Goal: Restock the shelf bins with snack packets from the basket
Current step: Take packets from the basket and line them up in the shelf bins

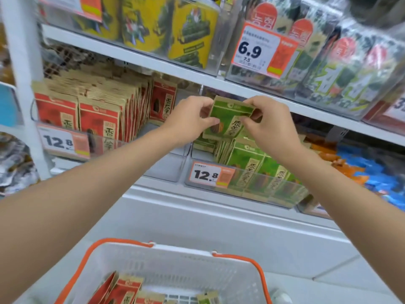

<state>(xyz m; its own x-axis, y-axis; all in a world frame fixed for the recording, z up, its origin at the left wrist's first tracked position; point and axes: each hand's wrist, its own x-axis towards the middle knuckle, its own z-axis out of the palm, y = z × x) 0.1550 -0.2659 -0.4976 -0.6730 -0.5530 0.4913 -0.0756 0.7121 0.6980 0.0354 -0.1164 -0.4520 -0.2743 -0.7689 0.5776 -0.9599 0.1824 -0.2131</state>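
**Hands (190,119) pinch a green packet above its bin**

Head view: the left hand grips the left edge of one green packet (228,121), thumb in front and fingers curled behind. The right hand (271,123) pinches the packet's upper right corner in the same way. The packet is upright, tilted a little, with its printed face toward the camera. It is held in the air in front of the middle shelf, just above the back of a clear bin (252,191).

That bin holds more green packets (247,159) standing in rows, and an orange-and-white price label (210,175) reading 12.8 is fixed to its front. To the left, a neighbouring bin is packed with red packets (98,119).

The shelf above carries yellow packs (186,31) and, to the right, dark green seaweed packs (328,73) behind a 6.9 price tag (256,51).

Below the arms sits a white basket (182,260) with orange handles. Inside it lie several red packets (122,290) at the left and one green packet (207,298) near the middle, partly cut off by the frame edge.
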